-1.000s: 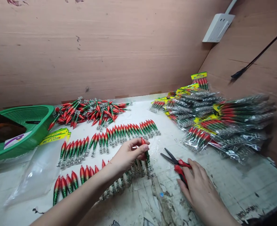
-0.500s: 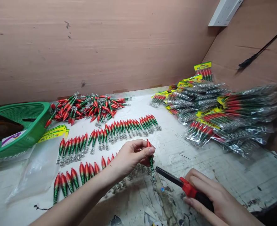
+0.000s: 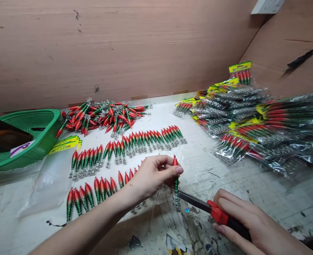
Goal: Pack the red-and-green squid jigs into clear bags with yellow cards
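Observation:
My left hand [image 3: 153, 173] pinches a red and green squid lure [image 3: 175, 177] upright, its hook end down near the table. My right hand [image 3: 249, 223] grips red-handled pliers [image 3: 212, 210], whose dark jaws reach the lure's lower end. Two rows of the same lures [image 3: 135, 143] lie side by side on the white table [image 3: 265, 191] just behind and to the left of my left hand. A loose heap of lures [image 3: 105, 117] lies further back by the wooden wall.
A green plastic basket [image 3: 36, 136] stands at the left edge. Yellow header cards [image 3: 64, 145] and a clear bag [image 3: 52, 180] lie beside it. Bagged lure packs [image 3: 254, 120] are piled at the right against the wooden side panel.
My right hand picked the pliers up off the table and brought their jaws to the lure's lower end. The left hand has kept hold of the lure. The view shifted slightly.

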`<control>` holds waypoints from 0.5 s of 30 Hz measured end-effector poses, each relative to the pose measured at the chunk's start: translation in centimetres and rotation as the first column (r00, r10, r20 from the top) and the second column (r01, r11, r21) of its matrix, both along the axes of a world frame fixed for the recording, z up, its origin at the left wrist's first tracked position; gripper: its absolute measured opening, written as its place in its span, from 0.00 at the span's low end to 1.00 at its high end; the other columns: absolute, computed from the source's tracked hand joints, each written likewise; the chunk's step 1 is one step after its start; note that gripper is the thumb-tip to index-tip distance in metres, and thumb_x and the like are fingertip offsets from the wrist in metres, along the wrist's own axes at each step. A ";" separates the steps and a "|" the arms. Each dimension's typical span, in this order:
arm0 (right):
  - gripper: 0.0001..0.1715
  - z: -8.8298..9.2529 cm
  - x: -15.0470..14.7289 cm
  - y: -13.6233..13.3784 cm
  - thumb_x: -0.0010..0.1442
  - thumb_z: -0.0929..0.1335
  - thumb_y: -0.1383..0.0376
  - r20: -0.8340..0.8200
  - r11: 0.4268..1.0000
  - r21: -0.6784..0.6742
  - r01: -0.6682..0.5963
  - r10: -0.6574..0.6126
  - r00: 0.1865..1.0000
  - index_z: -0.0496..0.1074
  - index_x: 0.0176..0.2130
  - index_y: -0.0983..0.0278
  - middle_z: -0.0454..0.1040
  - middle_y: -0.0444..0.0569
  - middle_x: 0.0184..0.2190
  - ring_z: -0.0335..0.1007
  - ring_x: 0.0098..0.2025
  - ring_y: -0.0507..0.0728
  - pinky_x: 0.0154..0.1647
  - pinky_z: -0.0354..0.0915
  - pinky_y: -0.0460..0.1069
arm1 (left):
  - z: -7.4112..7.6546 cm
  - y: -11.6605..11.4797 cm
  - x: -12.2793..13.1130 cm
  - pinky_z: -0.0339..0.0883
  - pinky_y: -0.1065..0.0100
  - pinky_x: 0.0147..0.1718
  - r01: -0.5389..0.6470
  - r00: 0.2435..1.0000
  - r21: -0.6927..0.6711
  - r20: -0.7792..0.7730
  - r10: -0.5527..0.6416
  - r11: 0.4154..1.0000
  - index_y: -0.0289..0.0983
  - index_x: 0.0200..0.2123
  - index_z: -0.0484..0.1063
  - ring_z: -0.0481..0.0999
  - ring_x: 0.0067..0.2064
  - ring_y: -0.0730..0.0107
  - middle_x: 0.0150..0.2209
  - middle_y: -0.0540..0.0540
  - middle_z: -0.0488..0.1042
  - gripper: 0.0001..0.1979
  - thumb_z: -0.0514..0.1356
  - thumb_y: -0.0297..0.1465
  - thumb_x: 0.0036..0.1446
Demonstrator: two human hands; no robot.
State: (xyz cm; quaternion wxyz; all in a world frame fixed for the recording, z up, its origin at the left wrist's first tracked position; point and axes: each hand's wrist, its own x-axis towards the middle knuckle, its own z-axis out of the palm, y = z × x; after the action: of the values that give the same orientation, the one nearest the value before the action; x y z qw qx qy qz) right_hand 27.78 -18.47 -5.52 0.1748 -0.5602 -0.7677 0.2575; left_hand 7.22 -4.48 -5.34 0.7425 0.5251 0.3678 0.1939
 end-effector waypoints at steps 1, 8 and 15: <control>0.06 0.1 -0.1 0.1 0.60 0.64 0.64 -0.015 1.000 -0.006 0.000 0.000 1.000 0.67 0.30 0.59 0.72 0.45 0.28 0.72 0.30 0.53 0.30 0.69 0.43 | 0.0 -0.1 0.1 0.63 0.71 0.25 -0.010 1.000 -0.004 -0.005 0.010 1.000 0.33 0.25 0.69 0.68 0.23 0.78 0.23 0.53 0.68 0.12 0.66 0.36 0.47; 0.06 0.1 -0.4 0.5 0.59 0.63 0.64 -0.074 0.996 -0.091 -0.017 0.010 0.997 0.68 0.30 0.59 0.73 0.47 0.27 0.72 0.28 0.54 0.29 0.69 0.46 | -0.3 -0.5 0.2 0.63 0.71 0.23 -0.052 0.996 -0.004 -0.072 0.052 0.999 0.34 0.25 0.68 0.67 0.22 0.77 0.21 0.54 0.66 0.16 0.68 0.40 0.43; 0.04 -1.2 -0.1 0.1 0.57 0.65 0.64 -0.165 0.994 -0.108 -0.010 -0.008 0.986 0.70 0.32 0.57 0.75 0.48 0.28 0.72 0.29 0.57 0.30 0.68 0.48 | -0.8 -0.4 -0.3 0.65 0.70 0.24 -0.054 0.997 -0.024 -0.060 0.052 0.998 0.33 0.25 0.70 0.67 0.22 0.78 0.23 0.53 0.66 0.18 0.68 0.42 0.43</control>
State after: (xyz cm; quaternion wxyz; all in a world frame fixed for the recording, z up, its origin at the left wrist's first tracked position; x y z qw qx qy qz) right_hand 27.67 -18.38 -6.75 0.2069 -0.5451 -0.7357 0.3445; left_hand 6.90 -4.85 -6.11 0.7326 0.5110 0.4060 0.1930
